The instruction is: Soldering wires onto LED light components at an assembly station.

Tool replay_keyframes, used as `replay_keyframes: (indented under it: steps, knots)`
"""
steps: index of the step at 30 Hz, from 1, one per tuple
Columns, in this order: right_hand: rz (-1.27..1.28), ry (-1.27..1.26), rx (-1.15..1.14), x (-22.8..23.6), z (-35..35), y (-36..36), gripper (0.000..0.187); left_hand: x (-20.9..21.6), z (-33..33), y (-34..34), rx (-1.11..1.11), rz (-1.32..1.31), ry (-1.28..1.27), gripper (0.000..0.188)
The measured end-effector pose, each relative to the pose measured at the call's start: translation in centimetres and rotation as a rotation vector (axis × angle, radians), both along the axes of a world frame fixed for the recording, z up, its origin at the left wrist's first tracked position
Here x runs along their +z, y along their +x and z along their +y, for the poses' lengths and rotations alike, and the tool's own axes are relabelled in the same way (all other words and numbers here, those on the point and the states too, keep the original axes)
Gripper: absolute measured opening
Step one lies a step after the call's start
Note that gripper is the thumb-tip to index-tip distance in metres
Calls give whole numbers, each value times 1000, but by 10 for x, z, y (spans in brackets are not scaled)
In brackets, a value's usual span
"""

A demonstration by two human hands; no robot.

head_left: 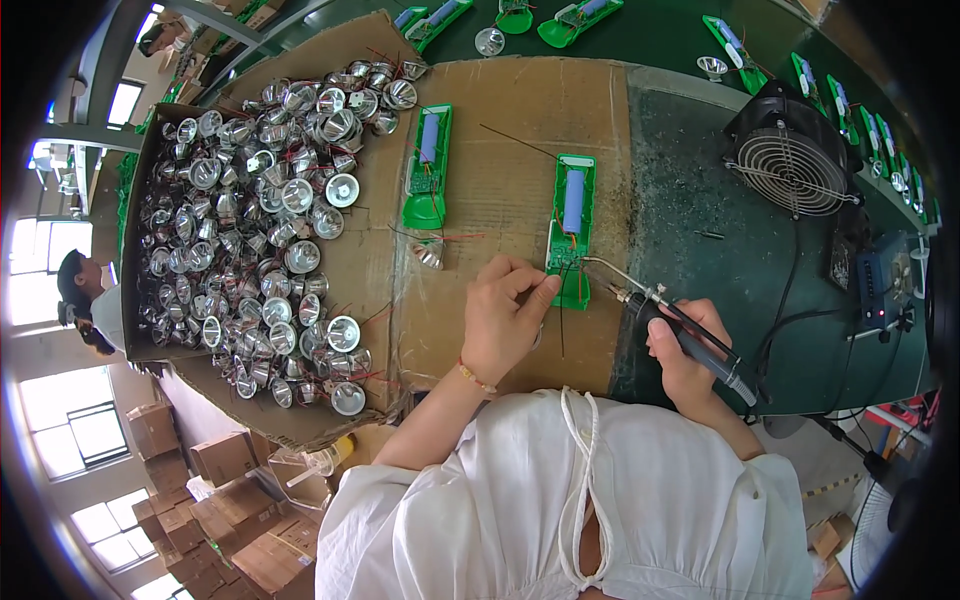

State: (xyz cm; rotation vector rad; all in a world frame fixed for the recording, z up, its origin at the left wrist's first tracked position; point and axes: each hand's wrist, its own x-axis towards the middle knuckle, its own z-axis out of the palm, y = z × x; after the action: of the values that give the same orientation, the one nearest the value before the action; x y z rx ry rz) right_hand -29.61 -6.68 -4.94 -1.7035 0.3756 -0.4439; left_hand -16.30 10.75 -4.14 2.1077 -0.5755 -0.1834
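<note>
A green plastic housing (591, 195) lies on the cardboard in front of me, with a blue cylindrical battery (573, 200) and a small circuit board (565, 257) inside. My left hand (505, 312) is closed in a pinch at the board's left edge, on what looks like a thin wire; the fingertips partly hide it. A sliver of a silvery reflector cup shows beside that hand. My right hand (690, 350) grips a soldering iron (690, 343) with a metal guide tube (625, 275) along it. The tube's end and the iron's tip point at the board.
Left of the work, a second green housing (425, 207) lies near a loose reflector cup (429, 255). A cardboard box (140, 300) is heaped with reflector cups. At right stand a black fan (790, 170) and a blue soldering unit (875, 290) with cables. More housings line the back.
</note>
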Motion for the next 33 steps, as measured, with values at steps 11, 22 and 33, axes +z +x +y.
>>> replay_keyframes:
  steps: [11,22,33]
  knots:
    - [-8,20,-17,2,3,5,19,-4,1,-3,-8,-17,63,10]
    - [23,34,3,6,3,6,19,-5,-1,-2,-52,-94,76,9]
    - [45,76,-17,12,6,8,16,-3,-1,1,-76,-53,79,13]
